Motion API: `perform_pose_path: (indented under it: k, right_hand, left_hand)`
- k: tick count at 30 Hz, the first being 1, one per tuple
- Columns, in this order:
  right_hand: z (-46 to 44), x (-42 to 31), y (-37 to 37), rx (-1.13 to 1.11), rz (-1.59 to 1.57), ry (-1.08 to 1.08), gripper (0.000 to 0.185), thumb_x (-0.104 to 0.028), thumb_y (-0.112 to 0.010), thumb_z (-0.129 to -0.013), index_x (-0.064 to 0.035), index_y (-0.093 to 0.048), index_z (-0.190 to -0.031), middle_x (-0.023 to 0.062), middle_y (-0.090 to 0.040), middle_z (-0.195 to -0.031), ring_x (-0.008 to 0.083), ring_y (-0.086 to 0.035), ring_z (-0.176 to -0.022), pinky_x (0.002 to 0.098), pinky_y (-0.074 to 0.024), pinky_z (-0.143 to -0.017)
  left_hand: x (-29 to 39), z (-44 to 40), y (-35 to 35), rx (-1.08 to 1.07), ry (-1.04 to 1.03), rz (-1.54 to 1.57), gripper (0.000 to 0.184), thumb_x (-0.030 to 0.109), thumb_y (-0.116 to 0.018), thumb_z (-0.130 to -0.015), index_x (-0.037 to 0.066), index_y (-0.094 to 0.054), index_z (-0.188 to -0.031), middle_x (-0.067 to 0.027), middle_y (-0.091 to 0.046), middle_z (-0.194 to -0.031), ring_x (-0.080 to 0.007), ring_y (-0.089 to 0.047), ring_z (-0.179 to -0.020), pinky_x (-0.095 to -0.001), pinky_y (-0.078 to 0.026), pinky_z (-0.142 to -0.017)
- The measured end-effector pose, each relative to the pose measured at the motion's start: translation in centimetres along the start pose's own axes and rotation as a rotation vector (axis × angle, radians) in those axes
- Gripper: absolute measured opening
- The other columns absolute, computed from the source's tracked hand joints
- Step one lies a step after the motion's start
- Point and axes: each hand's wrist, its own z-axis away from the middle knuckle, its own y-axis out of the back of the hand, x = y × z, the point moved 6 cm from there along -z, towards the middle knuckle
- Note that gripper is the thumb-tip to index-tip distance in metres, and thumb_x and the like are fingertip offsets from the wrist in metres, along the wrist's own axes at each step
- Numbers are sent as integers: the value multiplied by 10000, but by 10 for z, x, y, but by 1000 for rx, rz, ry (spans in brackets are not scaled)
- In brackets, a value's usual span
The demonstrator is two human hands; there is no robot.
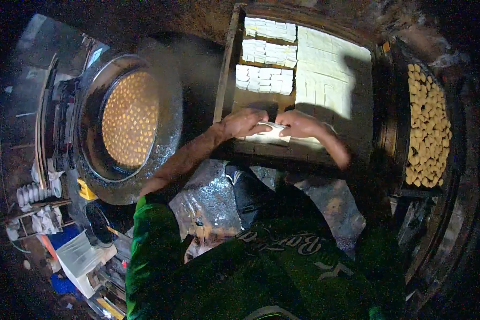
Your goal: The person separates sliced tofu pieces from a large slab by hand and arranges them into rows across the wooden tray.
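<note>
From where I stand, the person wears a green shirt (208,277), bright along the left sleeve (153,234) and nearly black in the shadow across the front. Pale script lettering (309,245) curls over the chest, too dim to read fully. A light edge (272,309) shows near the neck. The trousers (250,197) are dark, and the forearms and hands (245,124) are bare.

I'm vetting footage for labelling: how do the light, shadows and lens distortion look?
Head view: bright light on the pale sheet, sharp shadow across its right side; head view: fisheye curving, with dark, grainy edges; head view: haze softens the upper right of the round pan.
</note>
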Motion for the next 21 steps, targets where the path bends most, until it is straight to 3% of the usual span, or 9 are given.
perform_pose_path:
  k: [1,2,6,10,13,15,18,19,21]
  right_hand:
    - [0,3,-6,-107,-140,-100,336,-170,-708,-770,0,-574,-1028,157,-634,-919,287,-615,-845,398,-492,-726]
    - [2,4,-11,-212,-278,-199,308,-127,-720,-753,-1,-591,-1002,151,-639,-889,277,-623,-839,382,-497,-733]
    - [-8,6,-33,-51,114,23,326,-153,-709,-745,-30,-608,-1029,151,-637,-906,307,-614,-870,412,-486,-753]
    - [2,-2,-31,-107,114,-108,338,-192,-666,-765,-42,-603,-1062,166,-627,-978,332,-581,-974,444,-454,-828]
    - [3,-11,-27,-90,35,-100,390,-202,-676,-766,-38,-572,-1105,181,-612,-1044,345,-571,-1014,427,-452,-860]
    - [-5,-9,-32,-108,63,-93,402,-205,-685,-761,-35,-567,-1105,183,-611,-1046,345,-569,-1023,424,-453,-860]
    - [-19,-14,-42,-154,117,-87,413,-200,-698,-752,-32,-559,-1103,186,-611,-1047,347,-569,-1027,423,-455,-858]
    - [-22,-15,-46,-180,145,-100,413,-192,-701,-748,-32,-555,-1100,186,-611,-1044,349,-569,-1022,423,-455,-855]
    - [-16,-20,-52,-113,113,-98,401,-178,-698,-747,-31,-557,-1093,187,-611,-1041,349,-572,-1014,425,-455,-851]
  left_hand:
    - [9,0,2,-214,140,33,414,466,-513,-910,65,-559,-1001,-194,-625,-779,-380,-626,-769,-487,-486,-683]
    - [11,6,-5,-216,138,35,414,466,-513,-910,65,-559,-1001,-194,-625,-779,-380,-626,-769,-487,-486,-683]
    - [11,19,-24,-88,31,-132,432,438,-467,-936,39,-543,-1082,-220,-563,-1023,-396,-570,-967,-480,-464,-834]
    - [-8,27,-15,33,281,-50,360,375,-472,-943,50,-545,-1079,-184,-562,-1042,-373,-534,-1030,-457,-436,-884]
    - [-13,43,0,-75,194,-188,356,342,-494,-936,60,-535,-1150,-176,-570,-1083,-354,-521,-1101,-477,-403,-925]
    - [-16,55,-1,-197,115,-421,457,356,-549,-896,71,-496,-1250,-177,-522,-1237,-346,-466,-1179,-493,-356,-988]
    - [-25,56,-9,-368,148,-308,532,351,-572,-861,87,-459,-1309,-167,-491,-1300,-341,-444,-1213,-521,-337,-996]
    - [1,46,9,-377,241,-214,551,331,-586,-842,85,-446,-1315,-119,-478,-1340,-326,-420,-1266,-479,-302,-1064]
    - [5,51,-2,-338,199,-311,562,333,-590,-839,74,-442,-1315,-129,-474,-1340,-320,-418,-1270,-485,-307,-1059]
